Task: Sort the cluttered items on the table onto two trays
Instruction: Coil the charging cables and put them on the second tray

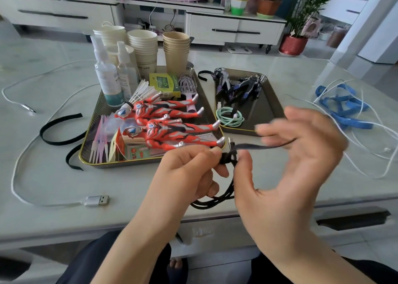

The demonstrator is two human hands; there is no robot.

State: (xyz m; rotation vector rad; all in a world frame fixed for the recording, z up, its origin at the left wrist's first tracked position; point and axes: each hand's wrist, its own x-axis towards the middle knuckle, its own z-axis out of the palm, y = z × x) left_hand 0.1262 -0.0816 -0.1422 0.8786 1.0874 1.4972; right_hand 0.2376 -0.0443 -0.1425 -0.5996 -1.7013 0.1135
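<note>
My left hand (189, 171) grips a coiled black cable (217, 199) at its bundle, just in front of the trays. A black strap (258, 147) runs from the bundle to my right hand (297, 152), whose blurred fingers pinch its end. The left tray (86, 145) holds two red figures (172, 122), spray bottles (107, 79), cup stacks, a hairbrush and small packets. The right tray (273, 102) holds dark figures (237, 85) and a coiled green cable (229, 116).
A white USB cable (97, 200) loops over the table's left side, with black straps (58, 132) beside the left tray. Blue straps (344, 109) and white cables (370, 150) lie at the right. The table's front edge runs just below my hands.
</note>
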